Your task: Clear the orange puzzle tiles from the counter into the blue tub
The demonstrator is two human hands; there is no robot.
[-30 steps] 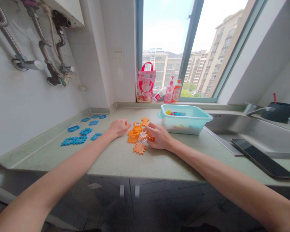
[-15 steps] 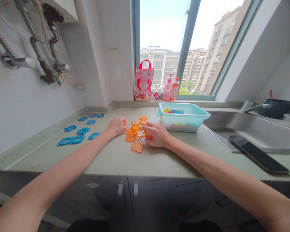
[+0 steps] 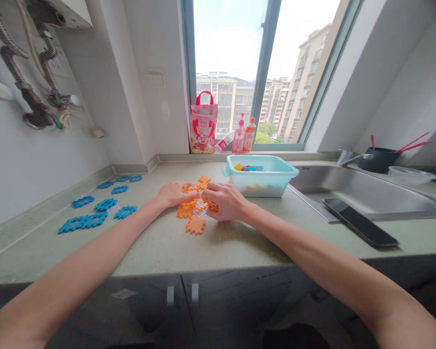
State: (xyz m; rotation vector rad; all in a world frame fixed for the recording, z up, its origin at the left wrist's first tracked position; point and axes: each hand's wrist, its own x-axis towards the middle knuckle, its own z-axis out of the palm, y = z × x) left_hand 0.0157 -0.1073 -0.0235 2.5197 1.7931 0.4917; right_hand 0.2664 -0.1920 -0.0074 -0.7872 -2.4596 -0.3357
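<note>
A heap of orange toothed puzzle tiles (image 3: 194,209) lies on the green counter (image 3: 210,242). My left hand (image 3: 174,193) rests on the heap's left edge, fingers curled over one orange tile. My right hand (image 3: 225,201) sits at the heap's right side and pinches an orange tile between thumb and fingers. One orange tile (image 3: 196,225) lies loose just in front of both hands. Several blue tiles (image 3: 94,213) are spread out to the left, near the wall.
A pale teal tub (image 3: 259,175) with coloured pieces stands right of my hands. Beyond it is a steel sink (image 3: 359,194) with a dark phone (image 3: 359,229) on its edge. A pink bag (image 3: 203,123) and bottles (image 3: 244,135) stand on the windowsill.
The view has swung to the right, so everything sits further left in frame. Both hands have stayed at the orange heap, and the left hand has closed in a little towards the right.
</note>
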